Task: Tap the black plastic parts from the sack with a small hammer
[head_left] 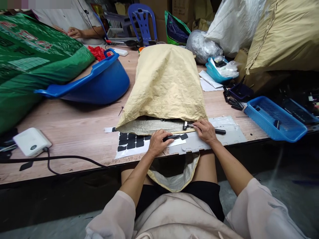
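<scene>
Near the front edge of the worktop [82, 132]: two hands [205, 130], one hammer [220, 131] and, further left, one white box [32, 142].

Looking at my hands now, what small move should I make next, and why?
Probably steady the black piece with your left hand before bringing the hammer any closer: your left fingers grip that piece, while your right hand holds the hammer, its head near the sack's open mouth.
</scene>
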Demonstrator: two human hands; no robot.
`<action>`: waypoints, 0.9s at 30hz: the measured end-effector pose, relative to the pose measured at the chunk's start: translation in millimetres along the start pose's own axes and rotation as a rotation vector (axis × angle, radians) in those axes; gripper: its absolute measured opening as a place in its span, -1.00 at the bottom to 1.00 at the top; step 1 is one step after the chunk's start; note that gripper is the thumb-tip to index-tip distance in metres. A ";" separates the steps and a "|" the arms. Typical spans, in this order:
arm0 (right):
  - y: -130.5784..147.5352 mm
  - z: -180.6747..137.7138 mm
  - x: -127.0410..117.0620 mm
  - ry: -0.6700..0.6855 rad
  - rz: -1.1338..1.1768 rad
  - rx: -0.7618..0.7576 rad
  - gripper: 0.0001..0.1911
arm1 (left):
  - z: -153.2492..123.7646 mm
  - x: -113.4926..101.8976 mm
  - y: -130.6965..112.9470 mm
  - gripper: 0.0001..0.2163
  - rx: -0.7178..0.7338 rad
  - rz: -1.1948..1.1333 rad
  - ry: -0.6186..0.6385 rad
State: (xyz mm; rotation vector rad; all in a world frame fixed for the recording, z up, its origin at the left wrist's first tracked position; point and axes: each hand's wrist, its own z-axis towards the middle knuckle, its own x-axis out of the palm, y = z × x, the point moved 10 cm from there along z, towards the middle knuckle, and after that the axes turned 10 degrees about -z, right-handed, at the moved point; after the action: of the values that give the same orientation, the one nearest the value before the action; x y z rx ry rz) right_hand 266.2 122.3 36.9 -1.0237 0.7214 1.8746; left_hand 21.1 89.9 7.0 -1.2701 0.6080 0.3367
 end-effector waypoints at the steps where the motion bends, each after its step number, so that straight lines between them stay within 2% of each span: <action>1: 0.3 0.1 -0.2 0.001 0.000 -0.001 -0.75 | 0.1 0.4 0.6 -0.81 0.001 0.001 0.003; 27: 0.9 0.4 -0.8 0.017 -0.020 0.002 -0.76 | -0.9 -0.2 1.3 -0.82 -0.008 -0.008 -0.007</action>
State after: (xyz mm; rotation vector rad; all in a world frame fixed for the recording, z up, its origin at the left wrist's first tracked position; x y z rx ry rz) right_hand 265.4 121.9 37.9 -1.0430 0.7197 1.8497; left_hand 20.0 89.5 5.9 -1.2781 0.5956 0.3372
